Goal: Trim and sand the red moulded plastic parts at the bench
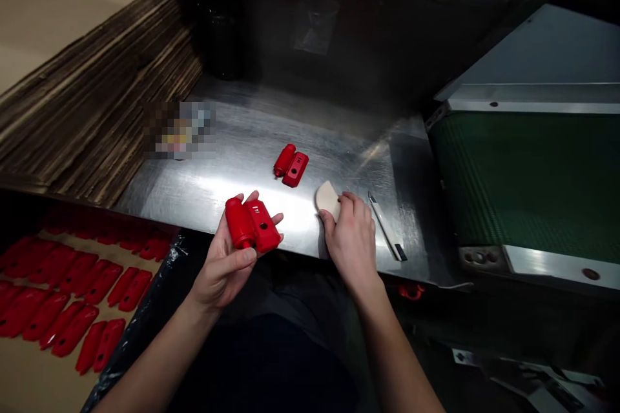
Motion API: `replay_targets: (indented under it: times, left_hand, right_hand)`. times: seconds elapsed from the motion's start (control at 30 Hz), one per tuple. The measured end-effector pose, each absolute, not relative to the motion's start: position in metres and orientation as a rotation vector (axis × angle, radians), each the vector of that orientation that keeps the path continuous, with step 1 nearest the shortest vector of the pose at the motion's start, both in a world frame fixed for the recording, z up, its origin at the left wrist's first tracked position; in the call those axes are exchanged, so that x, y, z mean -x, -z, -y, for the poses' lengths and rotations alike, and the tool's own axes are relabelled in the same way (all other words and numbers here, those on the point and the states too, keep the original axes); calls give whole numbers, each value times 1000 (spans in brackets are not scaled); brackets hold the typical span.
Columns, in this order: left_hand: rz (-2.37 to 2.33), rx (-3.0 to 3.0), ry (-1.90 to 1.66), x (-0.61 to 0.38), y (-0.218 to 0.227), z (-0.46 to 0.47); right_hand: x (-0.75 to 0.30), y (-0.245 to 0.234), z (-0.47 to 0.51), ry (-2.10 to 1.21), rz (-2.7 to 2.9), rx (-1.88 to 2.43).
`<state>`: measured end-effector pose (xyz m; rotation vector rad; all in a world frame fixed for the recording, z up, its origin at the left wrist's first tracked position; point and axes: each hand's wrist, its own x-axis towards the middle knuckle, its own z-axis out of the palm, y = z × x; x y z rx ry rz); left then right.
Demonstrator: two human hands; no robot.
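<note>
My left hand (227,258) holds a red plastic part (252,224) palm-up just above the front edge of the steel table (232,161), thumb pressed on its lower side. My right hand (351,239) rests on the table with its fingers closed on a beige curved piece (328,198). A second red plastic part (291,165) lies on the table farther back, between the two hands. A thin white blade-like tool (386,232) lies just right of my right hand.
A box at lower left holds several red parts (62,297) laid in rows. A stack of flat cardboard (87,103) rises at left. A green conveyor belt (527,174) with a metal frame stands at right. Dark containers (220,26) stand at the back.
</note>
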<state>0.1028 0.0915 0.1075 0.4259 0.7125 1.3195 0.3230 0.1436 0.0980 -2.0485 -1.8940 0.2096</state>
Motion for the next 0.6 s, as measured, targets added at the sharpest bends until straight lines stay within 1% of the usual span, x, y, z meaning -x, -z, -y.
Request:
replay_targets:
  times: [0.13,0.2,0.3,0.37,0.43,0.6]
  left_hand:
    - [-753,-517,-1343,-106,-108,-91]
    - [-777,-565,-1344,-110,-109,-90]
    - [-820,-644,-1348,-117,-110,-89]
    - [-866,-718,-1369,-121,-109,-89]
    - [-918,-780,-1382,-125,-109,-89]
    - [-947,-782,-1354,-124,-110,-87]
  right_hand:
    - [-319,-117,-124,-305,1840,2049]
    - [-311,-129,-106,-481,1783,1954]
    - [-293,-143,-83,-740,1734,1676]
    - [-282,-146,-76,-745,1761,1611]
    - [-276,-145,-75,-683,1782,1639]
    - [-276,-139,-77,-669,1837,1636]
